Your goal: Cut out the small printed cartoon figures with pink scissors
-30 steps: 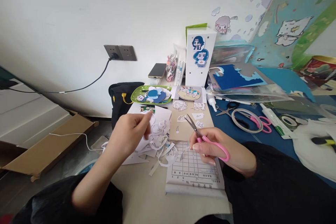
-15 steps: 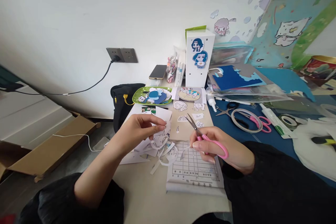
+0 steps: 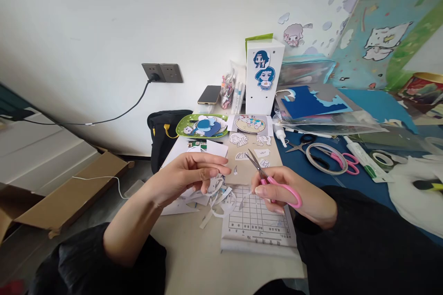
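Pink-handled scissors (image 3: 282,189) are held in my right hand (image 3: 289,193), blades pointing up and away, slightly parted. A thin paper strip (image 3: 243,199) shows by the fingertips of that hand; whether they grip it I cannot tell. My left hand (image 3: 194,173) hovers over a pile of white paper scraps (image 3: 216,196), its fingers stretched out and nothing visible in them. Beyond the scissors, several small cut-out drawings (image 3: 238,139) lie on a beige board (image 3: 244,173). Under my right hand is a printed grid sheet (image 3: 256,221).
A green tray (image 3: 182,125) with blue and white cut-outs stands at the back left, beside a picture card (image 3: 249,123). On the right lie a tape roll (image 3: 327,159), more scissors (image 3: 351,163) and a glue tube (image 3: 367,159). Behind are a phone (image 3: 209,95) and a white box (image 3: 263,97).
My left hand has moved right, and its fingers have straightened from a pinch-like pose. The right hand and scissors stay nearly still. The whole view has shifted slightly.
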Demonstrator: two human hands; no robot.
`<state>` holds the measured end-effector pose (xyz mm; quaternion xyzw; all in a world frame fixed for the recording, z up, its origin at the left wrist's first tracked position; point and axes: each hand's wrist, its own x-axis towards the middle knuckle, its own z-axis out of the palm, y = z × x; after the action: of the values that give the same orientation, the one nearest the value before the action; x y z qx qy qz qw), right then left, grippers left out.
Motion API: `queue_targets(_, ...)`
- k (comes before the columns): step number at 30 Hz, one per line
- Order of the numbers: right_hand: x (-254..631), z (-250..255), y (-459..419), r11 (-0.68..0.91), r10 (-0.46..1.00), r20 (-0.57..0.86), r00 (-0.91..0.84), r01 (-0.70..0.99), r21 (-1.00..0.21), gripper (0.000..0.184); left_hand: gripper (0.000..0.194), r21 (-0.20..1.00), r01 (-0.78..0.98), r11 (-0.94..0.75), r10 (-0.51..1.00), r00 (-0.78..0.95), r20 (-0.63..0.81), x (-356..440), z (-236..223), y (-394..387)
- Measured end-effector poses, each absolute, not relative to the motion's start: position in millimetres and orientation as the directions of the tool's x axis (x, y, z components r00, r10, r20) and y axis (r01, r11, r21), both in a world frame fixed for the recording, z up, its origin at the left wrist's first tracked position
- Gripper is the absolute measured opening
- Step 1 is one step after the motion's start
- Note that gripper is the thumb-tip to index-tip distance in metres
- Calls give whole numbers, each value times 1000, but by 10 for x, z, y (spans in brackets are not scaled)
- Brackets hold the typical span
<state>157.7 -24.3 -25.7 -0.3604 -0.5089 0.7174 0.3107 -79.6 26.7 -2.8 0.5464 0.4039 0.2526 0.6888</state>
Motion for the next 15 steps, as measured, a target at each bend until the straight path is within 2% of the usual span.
queue_targets(5, 1569, -285, -239, -282, 803, -178, -569, -99, -954, 20, 27, 982, -27, 189, 822, 551, -144, -817, -30, 263)
queue_targets(8, 1566, -258, -241, -282, 807, -187, -561, -88, -955, 21, 41, 991, -89, 99, 834, 550, -34, -846, -57, 260)
queue_targets(10, 1569, -230, -243, -284, 811, -195, -551, -80, -956, 21, 48, 994, -87, 60, 843, 538, -4, -860, -75, 259)
queue_targets(15, 1584, -206, -245, -279, 811, -191, -553, -78, -957, 22, 43, 999, 29, -33, 862, 506, 14, -812, -39, 215)
